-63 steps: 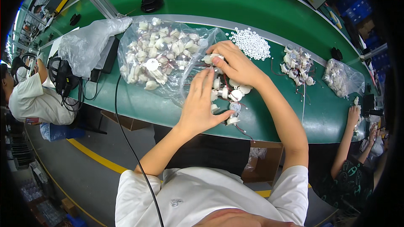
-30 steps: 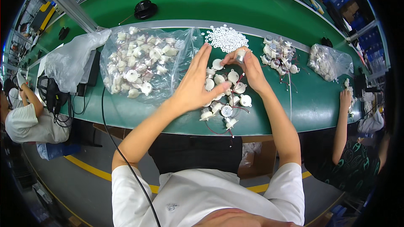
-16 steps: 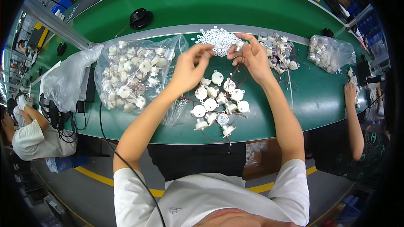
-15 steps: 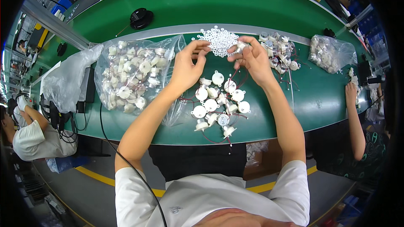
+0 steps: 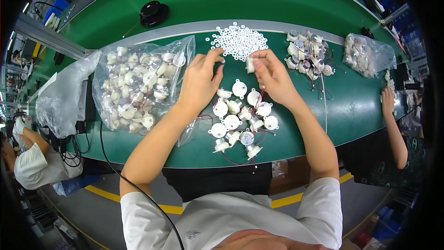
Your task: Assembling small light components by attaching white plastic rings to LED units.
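Between the thumb and fingers of my right hand (image 5: 276, 79) is a small white motor (image 5: 250, 65), held just below a heap of small white ring washers (image 5: 238, 41). My left hand (image 5: 200, 79) is at the heap's lower left edge with its fingers curled and its thumb near the fingertips. Something pale shows at those tips, too small to make out. Below both hands lies a loose group of round white motors (image 5: 231, 121) with red and dark wires, several showing flat faces with mounting ears.
A clear bag (image 5: 134, 88) full of similar motors lies to the left, beside crumpled plastic (image 5: 62, 97). At right are another motor pile (image 5: 306, 53) and a smaller filled bag (image 5: 365, 55). A black round object (image 5: 154, 14) rests at the back. A co-worker's hand (image 5: 387, 99) is far right.
My right hand has turned, bringing the motor lower and to the left. My left hand has shifted slightly left and down. The whole view has moved a little.
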Motion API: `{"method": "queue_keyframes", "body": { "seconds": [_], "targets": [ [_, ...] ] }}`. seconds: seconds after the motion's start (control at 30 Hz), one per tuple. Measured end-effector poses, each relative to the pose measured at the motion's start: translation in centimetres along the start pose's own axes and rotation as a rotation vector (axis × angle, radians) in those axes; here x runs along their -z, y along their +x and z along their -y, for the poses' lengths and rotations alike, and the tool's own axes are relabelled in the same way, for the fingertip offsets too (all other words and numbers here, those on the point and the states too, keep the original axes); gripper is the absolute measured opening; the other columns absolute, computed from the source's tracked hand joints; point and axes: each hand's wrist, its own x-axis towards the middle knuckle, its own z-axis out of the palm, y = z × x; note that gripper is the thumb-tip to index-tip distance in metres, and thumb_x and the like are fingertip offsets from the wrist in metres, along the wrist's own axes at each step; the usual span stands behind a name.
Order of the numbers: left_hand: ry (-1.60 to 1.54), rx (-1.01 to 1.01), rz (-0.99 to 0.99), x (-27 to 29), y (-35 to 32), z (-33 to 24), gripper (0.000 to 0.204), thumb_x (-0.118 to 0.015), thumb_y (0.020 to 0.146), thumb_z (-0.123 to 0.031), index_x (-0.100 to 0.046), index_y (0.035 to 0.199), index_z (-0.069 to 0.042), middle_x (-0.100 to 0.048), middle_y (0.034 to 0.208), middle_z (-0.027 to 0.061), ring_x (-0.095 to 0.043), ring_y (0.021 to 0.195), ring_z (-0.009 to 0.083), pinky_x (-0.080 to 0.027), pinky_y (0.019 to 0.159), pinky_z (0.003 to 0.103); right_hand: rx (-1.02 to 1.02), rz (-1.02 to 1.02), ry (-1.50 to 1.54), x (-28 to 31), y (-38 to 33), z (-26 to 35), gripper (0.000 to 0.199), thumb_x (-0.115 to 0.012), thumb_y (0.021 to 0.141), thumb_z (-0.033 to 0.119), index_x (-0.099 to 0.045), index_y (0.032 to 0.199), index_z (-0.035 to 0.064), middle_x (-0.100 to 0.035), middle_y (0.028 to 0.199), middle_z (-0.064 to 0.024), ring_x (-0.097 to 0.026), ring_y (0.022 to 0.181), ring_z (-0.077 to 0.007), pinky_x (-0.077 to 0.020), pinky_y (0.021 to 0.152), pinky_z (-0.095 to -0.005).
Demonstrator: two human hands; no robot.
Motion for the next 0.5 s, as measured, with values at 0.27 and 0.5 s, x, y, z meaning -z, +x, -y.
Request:
{"method": "queue_keyframes", "body": {
  "seconds": [0.27, 0.5],
  "targets": [
    [-0.331, -0.006, 0.187, -0.3, 0.4, -0.7, 0.048, -0.079, 0.08, -0.001, -0.062, 0.125, -0.008, -0.078, 0.102, 0.0032, -0.07, 0.087, 0.0185, -0.051, 0.069, 0.029, -0.206, 0.219, -0.187, 1.8, -0.4, 2.1, 0.023, -0.06, 0.106, 0.023, -0.058, 0.114, 0.0013, -0.062, 0.085, -0.0012, -0.054, 0.073, -0.007, -0.0448, 0.063, -0.023],
    [-0.377, 0.006, 0.277, -0.8, 1.2, -0.8, 0.053, -0.08, 0.08, -0.002, -0.062, 0.13, -0.009, -0.078, 0.1, 0.0034, -0.069, 0.084, 0.0145, -0.05, 0.068, 0.027, -0.031, 0.007, -0.202, 2.1, 0.0, 0.2, 0.024, -0.064, 0.103, 0.02, -0.061, 0.113, -0.0022, -0.059, 0.074, 0.0017, -0.05, 0.065, -0.004, -0.0385, 0.054, -0.0256]
  ]
}}
